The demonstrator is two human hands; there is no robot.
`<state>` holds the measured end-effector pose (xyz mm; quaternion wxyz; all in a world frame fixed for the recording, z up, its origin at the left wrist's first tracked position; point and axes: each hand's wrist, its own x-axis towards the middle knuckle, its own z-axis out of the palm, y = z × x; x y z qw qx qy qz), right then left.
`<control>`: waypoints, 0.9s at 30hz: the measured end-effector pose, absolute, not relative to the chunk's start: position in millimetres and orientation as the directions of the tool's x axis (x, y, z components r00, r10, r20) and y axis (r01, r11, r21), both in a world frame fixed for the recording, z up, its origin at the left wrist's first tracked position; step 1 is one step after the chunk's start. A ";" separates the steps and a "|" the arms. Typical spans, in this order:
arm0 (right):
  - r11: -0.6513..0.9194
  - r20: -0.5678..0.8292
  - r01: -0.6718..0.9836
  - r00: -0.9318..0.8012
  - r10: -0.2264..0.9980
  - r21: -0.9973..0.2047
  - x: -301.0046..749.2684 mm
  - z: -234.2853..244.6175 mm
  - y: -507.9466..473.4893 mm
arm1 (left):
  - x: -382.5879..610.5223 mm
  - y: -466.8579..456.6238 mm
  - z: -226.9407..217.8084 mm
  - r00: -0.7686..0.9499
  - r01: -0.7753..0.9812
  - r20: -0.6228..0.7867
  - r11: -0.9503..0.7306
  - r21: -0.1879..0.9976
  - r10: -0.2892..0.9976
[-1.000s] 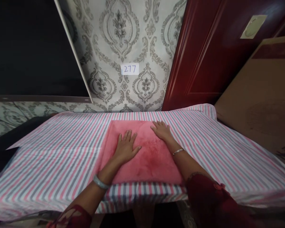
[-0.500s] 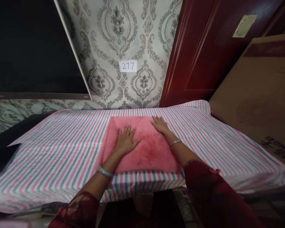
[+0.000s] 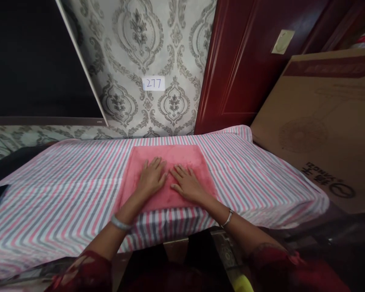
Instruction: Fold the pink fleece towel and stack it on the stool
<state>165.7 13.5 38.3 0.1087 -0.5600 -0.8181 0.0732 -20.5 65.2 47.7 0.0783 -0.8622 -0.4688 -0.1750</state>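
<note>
A pink, plush, square cushion or pad lies flat near the front edge of the table. My left hand rests palm down on its left half, fingers spread. On the right half, close beside it, my right hand also lies flat with the fingers apart. Neither hand grasps the pink piece. Darker patches show in its pile around the hands. Beneath it spreads a tablecloth striped in pink, grey and white.
A large dark screen stands behind the table at the left. At the right leans a big cardboard box, before a dark red door. A paper label reading 277 is on the patterned wall.
My right hand has come from the far right corner of the pink piece toward its middle, nearer my left hand. My left hand stays on the left half. The view has shifted rightward.
</note>
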 end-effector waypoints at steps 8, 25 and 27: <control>0.289 0.150 0.935 -0.262 0.953 -0.203 197.6 27.5 35.9 | -24.4 25.7 16.9 0.505 0.855 0.275 -0.517 -0.033 0.818; 0.070 0.137 0.942 -0.026 0.990 -0.327 247.6 7.0 63.8 | -22.6 28.8 18.6 0.505 0.847 0.277 -0.531 0.021 0.818; 0.042 0.107 0.944 -0.007 0.994 -0.326 244.4 19.0 57.8 | -24.0 29.3 22.1 0.511 0.842 0.256 -0.538 0.040 0.820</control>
